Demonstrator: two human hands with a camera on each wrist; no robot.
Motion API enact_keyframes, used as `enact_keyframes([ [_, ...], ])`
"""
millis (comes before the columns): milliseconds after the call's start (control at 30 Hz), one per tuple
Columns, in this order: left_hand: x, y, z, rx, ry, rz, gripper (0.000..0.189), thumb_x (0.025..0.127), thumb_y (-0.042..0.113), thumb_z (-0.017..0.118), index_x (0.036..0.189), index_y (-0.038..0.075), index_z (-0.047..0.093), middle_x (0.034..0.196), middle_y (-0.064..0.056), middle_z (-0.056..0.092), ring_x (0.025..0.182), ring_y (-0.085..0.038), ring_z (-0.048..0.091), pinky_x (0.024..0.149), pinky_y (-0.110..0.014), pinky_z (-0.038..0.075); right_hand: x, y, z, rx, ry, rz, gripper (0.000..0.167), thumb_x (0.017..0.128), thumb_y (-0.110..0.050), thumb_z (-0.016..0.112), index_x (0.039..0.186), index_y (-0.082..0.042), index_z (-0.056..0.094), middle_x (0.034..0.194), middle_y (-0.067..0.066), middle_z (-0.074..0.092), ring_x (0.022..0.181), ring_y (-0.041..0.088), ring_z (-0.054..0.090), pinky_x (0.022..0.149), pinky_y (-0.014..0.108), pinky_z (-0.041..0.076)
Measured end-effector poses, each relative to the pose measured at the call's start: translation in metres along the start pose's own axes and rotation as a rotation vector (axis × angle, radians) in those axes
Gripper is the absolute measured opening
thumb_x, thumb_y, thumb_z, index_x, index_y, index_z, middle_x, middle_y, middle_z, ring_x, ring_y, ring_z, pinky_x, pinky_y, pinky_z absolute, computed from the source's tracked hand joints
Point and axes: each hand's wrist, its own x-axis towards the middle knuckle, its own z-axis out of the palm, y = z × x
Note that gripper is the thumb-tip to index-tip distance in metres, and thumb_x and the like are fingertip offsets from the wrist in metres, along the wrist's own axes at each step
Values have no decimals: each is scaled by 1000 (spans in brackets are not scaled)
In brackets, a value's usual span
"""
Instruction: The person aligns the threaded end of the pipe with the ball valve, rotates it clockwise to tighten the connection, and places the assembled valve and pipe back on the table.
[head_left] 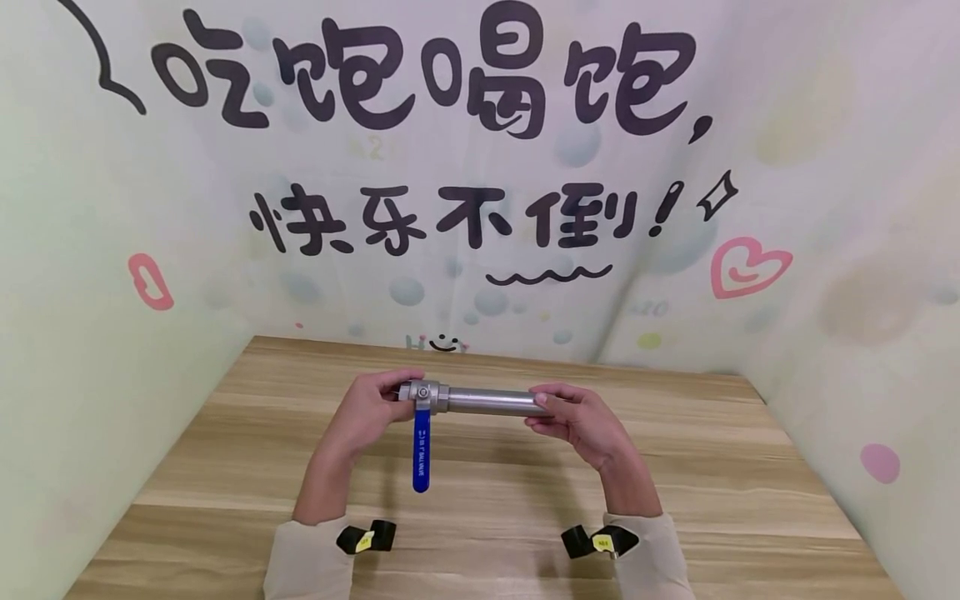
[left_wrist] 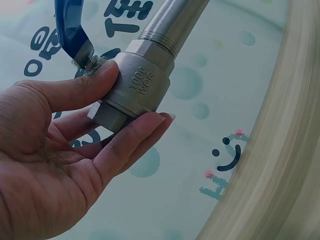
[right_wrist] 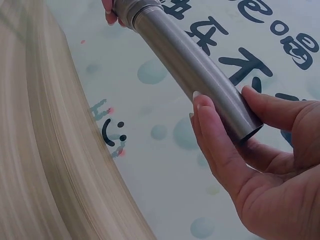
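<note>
A steel ball valve point(head_left: 424, 395) with a long blue lever handle point(head_left: 422, 454) is joined to a plain steel pipe point(head_left: 491, 402), and both are held up above the table. My left hand point(head_left: 367, 414) grips the valve body, thumb on one side and fingers on the other. In the left wrist view, raised "1000 WOG" lettering shows on the valve point(left_wrist: 140, 80), and a few threads show where the pipe enters it. My right hand point(head_left: 581, 419) holds the pipe's free end between thumb and fingers. The right wrist view shows that end of the pipe point(right_wrist: 200, 75) open.
A wood-grain table point(head_left: 480, 500) lies beneath the hands. Behind it hangs a pale printed cloth point(head_left: 480, 308) with large dark lettering, and pale cloth walls flank both sides. Black wrist cameras point(head_left: 382, 536) are strapped over the beige sleeves point(head_left: 311, 562).
</note>
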Motion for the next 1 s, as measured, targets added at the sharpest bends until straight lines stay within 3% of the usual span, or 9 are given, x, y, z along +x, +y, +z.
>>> enact_keyframes([
  [267, 0, 2, -1, 2, -1, 13, 43, 85, -6, 64, 127, 4, 64, 119, -18, 62, 91, -22, 61, 78, -31, 53, 0, -2, 0, -7, 0, 11, 40, 95, -10, 61, 126, 14, 51, 102, 13, 64, 83, 19, 71, 77, 28, 57],
  [500, -1, 1, -1, 6, 8, 12, 42, 85, -6, 64, 126, 4, 64, 119, -19, 63, 91, -22, 62, 79, -31, 53, -2, -3, 0, 37, -25, -13, 34, 86, 8, 63, 119, 3, 62, 110, 15, 57, 85, 23, 70, 81, 33, 57],
  [600, -2, 1, -1, 9, 10, 14, 42, 85, -6, 64, 126, 4, 65, 118, -18, 63, 91, -22, 61, 78, -31, 53, -3, -3, 0, 44, -36, -19, 35, 84, 12, 63, 118, 5, 61, 110, 15, 58, 86, 24, 70, 81, 34, 56],
  [733, -1, 1, -1, 9, 4, 21, 42, 85, -6, 64, 125, 4, 65, 117, -18, 63, 89, -21, 61, 78, -31, 53, -3, -3, 0, 35, -26, -20, 36, 86, 9, 62, 122, 10, 57, 107, 14, 60, 83, 23, 71, 79, 33, 57],
  [1000, -1, 1, -1, 4, 5, 20, 41, 85, -6, 64, 125, 3, 65, 117, -18, 63, 89, -21, 61, 78, -31, 53, -2, -3, 0, 33, -25, -14, 29, 90, 1, 64, 119, 6, 61, 104, 14, 62, 83, 21, 71, 78, 31, 57],
])
